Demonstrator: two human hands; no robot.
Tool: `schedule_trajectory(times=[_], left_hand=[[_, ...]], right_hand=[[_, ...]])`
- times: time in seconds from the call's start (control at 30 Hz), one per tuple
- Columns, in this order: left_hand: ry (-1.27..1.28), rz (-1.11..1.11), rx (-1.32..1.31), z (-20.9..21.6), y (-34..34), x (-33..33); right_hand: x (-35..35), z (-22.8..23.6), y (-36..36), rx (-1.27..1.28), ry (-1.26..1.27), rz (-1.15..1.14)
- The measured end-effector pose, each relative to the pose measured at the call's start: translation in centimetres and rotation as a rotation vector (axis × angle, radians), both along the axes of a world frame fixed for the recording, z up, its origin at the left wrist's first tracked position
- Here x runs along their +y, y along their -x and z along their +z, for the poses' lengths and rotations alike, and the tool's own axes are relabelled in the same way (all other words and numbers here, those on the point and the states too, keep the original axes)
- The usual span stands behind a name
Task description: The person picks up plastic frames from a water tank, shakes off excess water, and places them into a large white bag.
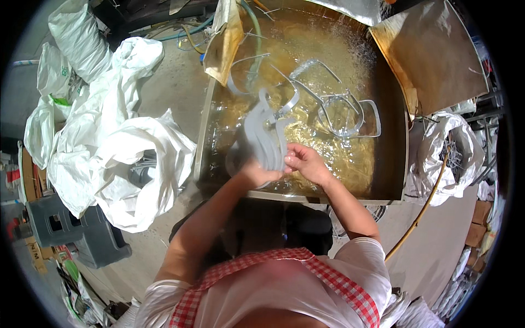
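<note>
A bundle of wavy grey flat strips (260, 134), which look like metal or plastic, is gathered in my left hand (256, 174), closed round its near end. The bundle is partly blurred. At its right edge my right hand (307, 164) has thumb and fingers pinched together on the strips. Both hands are over the near side of a large metal tank (203, 143) of shallow, yellowish-brown water. More bent grey strips (358, 112) lie loosely tangled in the water beyond and to the right of my hands.
At the left are white woven sacks (143, 188), one open with grey pieces inside, and a dark grey plastic stool (82, 229). On the right stand an open sack of thin pieces (451, 156) and a long stick (424, 210). Stained sheets (432, 52) flank the tank's far corners.
</note>
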State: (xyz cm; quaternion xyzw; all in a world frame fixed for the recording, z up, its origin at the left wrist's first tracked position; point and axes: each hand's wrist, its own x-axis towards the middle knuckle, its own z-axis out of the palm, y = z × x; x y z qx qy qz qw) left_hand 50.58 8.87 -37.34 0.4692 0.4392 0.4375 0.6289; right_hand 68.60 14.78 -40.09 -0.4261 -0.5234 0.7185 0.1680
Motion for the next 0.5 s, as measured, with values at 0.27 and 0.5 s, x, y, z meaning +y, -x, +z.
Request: schedule_trajectory(times=[0.27,0.5], left_hand=[[0.151,-0.274,-0.007,-0.4,1.1,-1.1],[0.184,-0.460,0.102,1.8,1.1,-1.9]], right_hand=[[10.2,-9.2,0.2,-0.278,-0.216,-0.119],[11.6,-8.9,5.0,0.077,0.474,-0.047]])
